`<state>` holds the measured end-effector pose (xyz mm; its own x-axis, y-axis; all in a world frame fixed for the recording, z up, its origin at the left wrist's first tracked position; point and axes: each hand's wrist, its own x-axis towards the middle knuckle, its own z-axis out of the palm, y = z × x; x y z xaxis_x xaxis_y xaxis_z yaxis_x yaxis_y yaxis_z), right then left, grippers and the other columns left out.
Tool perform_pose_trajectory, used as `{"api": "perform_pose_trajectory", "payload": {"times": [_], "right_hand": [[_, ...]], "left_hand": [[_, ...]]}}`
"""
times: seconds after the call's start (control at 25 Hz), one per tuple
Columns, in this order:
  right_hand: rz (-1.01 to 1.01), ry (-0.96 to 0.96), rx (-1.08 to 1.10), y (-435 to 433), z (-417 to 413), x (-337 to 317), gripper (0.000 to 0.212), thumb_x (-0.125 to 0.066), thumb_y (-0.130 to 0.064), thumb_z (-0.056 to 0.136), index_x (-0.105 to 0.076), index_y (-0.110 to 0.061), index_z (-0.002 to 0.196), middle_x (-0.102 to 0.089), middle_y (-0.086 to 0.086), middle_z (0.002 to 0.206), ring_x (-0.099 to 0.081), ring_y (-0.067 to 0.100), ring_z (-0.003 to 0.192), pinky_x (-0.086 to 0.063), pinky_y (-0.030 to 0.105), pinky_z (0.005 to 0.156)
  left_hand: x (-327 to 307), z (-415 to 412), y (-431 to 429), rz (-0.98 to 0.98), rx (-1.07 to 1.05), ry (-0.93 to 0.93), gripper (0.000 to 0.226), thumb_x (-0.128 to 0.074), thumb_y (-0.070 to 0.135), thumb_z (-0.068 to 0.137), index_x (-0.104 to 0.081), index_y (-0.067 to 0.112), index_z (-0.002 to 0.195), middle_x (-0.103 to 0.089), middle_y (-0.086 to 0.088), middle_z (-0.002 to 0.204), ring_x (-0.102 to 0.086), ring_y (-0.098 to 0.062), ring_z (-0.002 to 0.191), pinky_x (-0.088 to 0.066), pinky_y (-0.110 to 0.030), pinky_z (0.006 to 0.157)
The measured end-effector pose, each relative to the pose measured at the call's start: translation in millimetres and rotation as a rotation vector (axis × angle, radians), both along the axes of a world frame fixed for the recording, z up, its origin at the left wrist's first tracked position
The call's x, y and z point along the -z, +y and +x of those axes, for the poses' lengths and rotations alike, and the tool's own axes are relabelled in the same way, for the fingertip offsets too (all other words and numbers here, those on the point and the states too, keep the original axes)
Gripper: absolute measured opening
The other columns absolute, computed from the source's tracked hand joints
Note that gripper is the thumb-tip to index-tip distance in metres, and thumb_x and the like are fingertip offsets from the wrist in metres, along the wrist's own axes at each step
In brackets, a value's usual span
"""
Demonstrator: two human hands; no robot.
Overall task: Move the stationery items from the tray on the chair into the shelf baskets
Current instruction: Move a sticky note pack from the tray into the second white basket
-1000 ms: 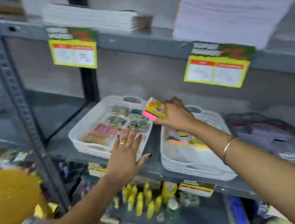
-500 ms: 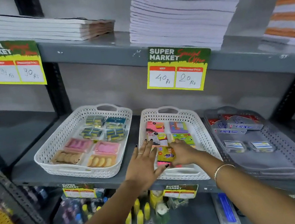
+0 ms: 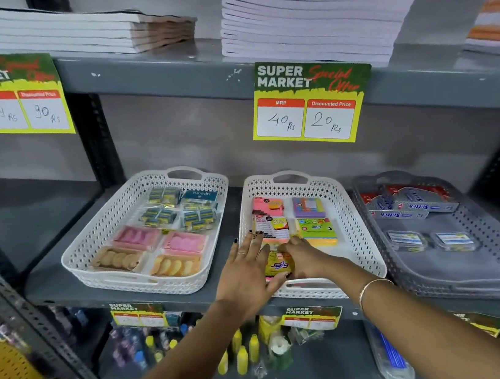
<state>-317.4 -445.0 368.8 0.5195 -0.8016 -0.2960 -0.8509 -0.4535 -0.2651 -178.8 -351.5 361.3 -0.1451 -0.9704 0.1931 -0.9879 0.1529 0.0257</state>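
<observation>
Grey metal store shelf (image 3: 142, 76). Yellow sticky-note pack (image 3: 278, 264) lies at the front of the middle white basket (image 3: 361, 238). Right hand (image 3: 308, 256) pinches its right edge; left hand (image 3: 247, 270), fingers spread, steadies it. Seat the pack flat, aligned below the existing packs, before release.

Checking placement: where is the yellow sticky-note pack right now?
In the head view, the yellow sticky-note pack lies at the near end of the middle white basket, between the left hand and right hand.
</observation>
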Motion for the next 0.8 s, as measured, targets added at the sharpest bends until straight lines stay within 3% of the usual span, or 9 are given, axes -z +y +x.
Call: {"api": "perform_pose_trajectory", "payload": {"times": [0.12, 0.4, 0.56, 0.68, 0.8], "right_hand": [[-0.010, -0.001, -0.014, 2, 0, -1, 0.075, -0.071, -0.028, 0.076, -0.034, -0.015, 0.140, -0.032, 0.018, 0.141, -0.026, 0.035, 0.133, -0.026, 0.039, 0.112], [-0.022, -0.093, 0.036, -5, -15, -18, 0.074, -0.074, -0.023, 0.074, -0.038, -0.012, 0.138, -0.040, 0.016, 0.138, -0.033, 0.033, 0.130, -0.030, 0.037, 0.107], [-0.252, -0.270, 0.036, -9, 1, -46, 0.047, -0.066, -0.017, 0.082, -0.052, -0.011, 0.126, -0.050, 0.017, 0.131, -0.038, 0.033, 0.126, -0.031, 0.035, 0.105], [-0.411, -0.483, -0.039, 6, 44, -69, 0.031, -0.060, -0.007, 0.081, -0.062, -0.010, 0.112, -0.059, 0.018, 0.117, -0.045, 0.034, 0.116, -0.033, 0.031, 0.096], [-0.476, -0.730, -0.159, 48, 105, -81, 0.025, -0.054, -0.011, 0.079, -0.065, -0.010, 0.101, -0.063, 0.015, 0.103, -0.050, 0.032, 0.103, -0.030, 0.022, 0.081]], "left_hand": [[-1, 1, 2, 0.006, 0.001, 0.016, 0.069, -0.017, 0.059, 0.092, -0.023, 0.014, 0.144, -0.005, -0.008, 0.156, 0.006, -0.019, 0.141, 0.000, -0.039, 0.114], [-1, 0, 0, 0.011, -0.001, -0.044, 0.072, -0.013, 0.061, 0.091, -0.022, 0.014, 0.144, -0.008, -0.009, 0.155, 0.003, -0.021, 0.141, 0.002, -0.040, 0.113], [-4, 9, 12, -0.103, -0.012, -0.053, 0.084, 0.003, 0.063, 0.082, -0.022, 0.014, 0.144, -0.004, -0.009, 0.155, 0.009, -0.020, 0.140, 0.004, -0.044, 0.112], [-5, 35, 41, -0.305, -0.051, 0.018, 0.061, -0.024, 0.050, 0.088, -0.052, 0.011, 0.126, -0.029, -0.014, 0.149, -0.008, -0.024, 0.139, -0.011, -0.046, 0.111], [19, 79, 92, -0.364, -0.175, 0.137, 0.040, -0.041, 0.034, 0.086, -0.058, 0.009, 0.113, -0.040, -0.017, 0.142, -0.022, -0.030, 0.134, -0.017, -0.045, 0.107]]}}
